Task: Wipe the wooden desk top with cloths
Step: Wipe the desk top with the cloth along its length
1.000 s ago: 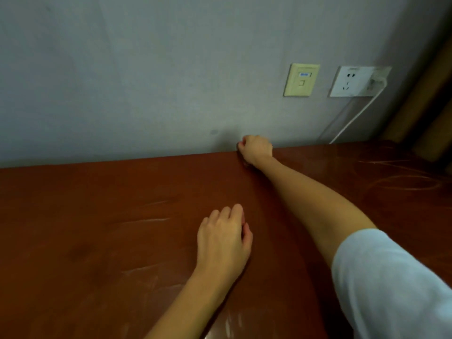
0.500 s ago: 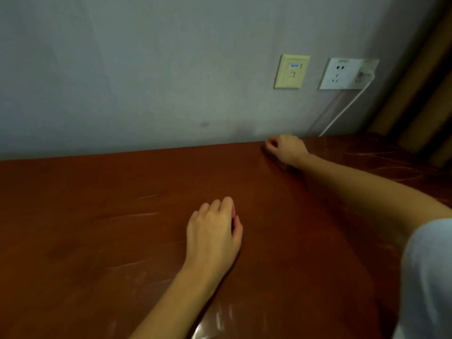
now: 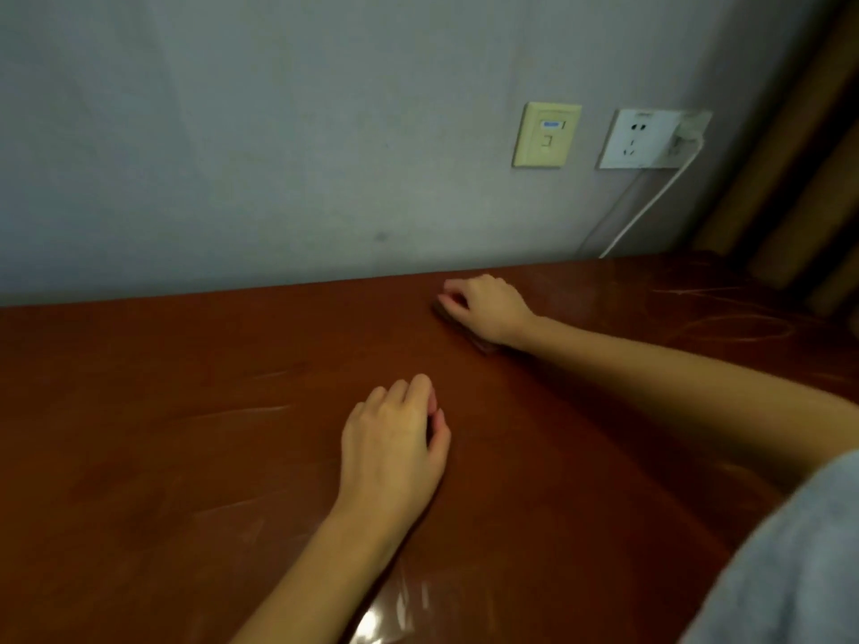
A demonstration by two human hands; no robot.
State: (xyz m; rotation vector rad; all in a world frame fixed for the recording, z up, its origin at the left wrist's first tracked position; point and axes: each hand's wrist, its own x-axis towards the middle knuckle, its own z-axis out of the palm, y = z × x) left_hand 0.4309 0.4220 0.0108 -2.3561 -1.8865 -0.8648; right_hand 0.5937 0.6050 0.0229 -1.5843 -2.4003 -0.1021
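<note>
Beyond left hand [image 3: 393, 448] and to its right, right hand [image 3: 488, 309] lies knuckles-up on dark cloth [image 3: 483, 344], fingers bent over it, pressing it onto wooden desk top [image 3: 186, 434] near back edge. Half a second earlier right hand sat further right, closer to wall; left hand unchanged. Cloth shows only as edges past fingertips and wrist; long axis runs fingertips far-left to wrist near-right. Left hand rests on desk, fingers loosely curled; whether it holds anything, cannot tell. Above right hand: yellowed wall plate [image 3: 547, 134], white socket [image 3: 637, 139], white cable [image 3: 650, 202].
</note>
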